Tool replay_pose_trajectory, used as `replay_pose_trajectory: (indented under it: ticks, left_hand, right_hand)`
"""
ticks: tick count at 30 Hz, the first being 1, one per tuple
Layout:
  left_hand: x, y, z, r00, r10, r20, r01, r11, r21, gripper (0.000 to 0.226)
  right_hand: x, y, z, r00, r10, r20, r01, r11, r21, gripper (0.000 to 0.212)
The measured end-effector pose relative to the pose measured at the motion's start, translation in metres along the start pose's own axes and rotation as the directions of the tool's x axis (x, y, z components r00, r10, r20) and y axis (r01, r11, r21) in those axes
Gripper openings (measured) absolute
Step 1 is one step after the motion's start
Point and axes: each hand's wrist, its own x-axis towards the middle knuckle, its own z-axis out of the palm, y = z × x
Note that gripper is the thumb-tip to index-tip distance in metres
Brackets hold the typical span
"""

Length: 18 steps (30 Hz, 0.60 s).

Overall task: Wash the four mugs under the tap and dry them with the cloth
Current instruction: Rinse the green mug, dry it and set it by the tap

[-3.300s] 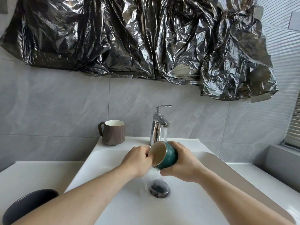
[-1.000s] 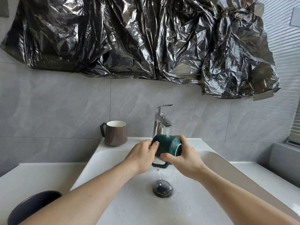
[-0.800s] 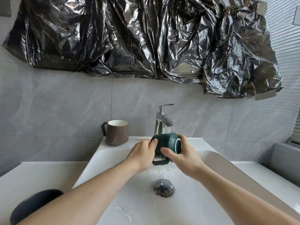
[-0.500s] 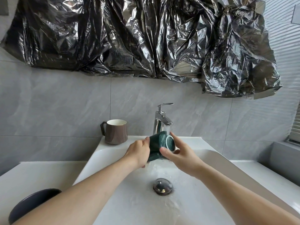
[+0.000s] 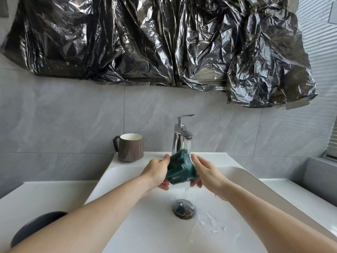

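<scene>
While water runs from the chrome tap (image 5: 182,136) just behind the grip, the left hand (image 5: 156,175) and right hand (image 5: 206,174) both curl round a dark green mug (image 5: 179,168), tipped on its side, mouth toward the right palm, contents hidden. Behind and left of the grip, a brown mug (image 5: 130,147) with a white inside stands upright on the white basin (image 5: 127,225) ledge. Below the grip sits the round metal drain (image 5: 183,208). Crinkled black plastic sheeting (image 5: 155,41) hangs on grey tiles.

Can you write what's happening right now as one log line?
step: rinsing | green mug: under running tap | left hand, right hand: holding mug | brown mug: on sink ledge
</scene>
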Motion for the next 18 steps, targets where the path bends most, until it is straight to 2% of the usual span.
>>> replay_pose_trajectory:
  ticks: [4,8,15,18]
  left_hand:
    - [-0.004,0.004,0.001,1.000,-0.010,0.006,0.010,0.997,-0.072,0.054]
    - [-0.004,0.003,0.003,1.000,0.011,0.023,-0.009,0.998,-0.063,0.056]
    - [-0.004,0.005,0.008,0.971,0.236,0.037,-0.233,0.970,-0.071,0.040]
    - [-0.004,0.002,0.012,0.950,0.308,0.049,-0.303,0.949,-0.084,0.047]
  right_hand:
    - [-0.001,-0.003,0.001,1.000,0.002,0.031,-0.002,1.000,0.007,0.040]
    - [-0.002,-0.003,0.003,0.999,0.035,0.027,-0.034,0.999,-0.033,0.042]
    - [-0.003,-0.003,0.001,0.987,0.144,0.073,-0.141,0.989,-0.047,0.042]
    - [-0.002,-0.002,0.000,0.982,0.177,0.069,-0.177,0.984,-0.006,0.044]
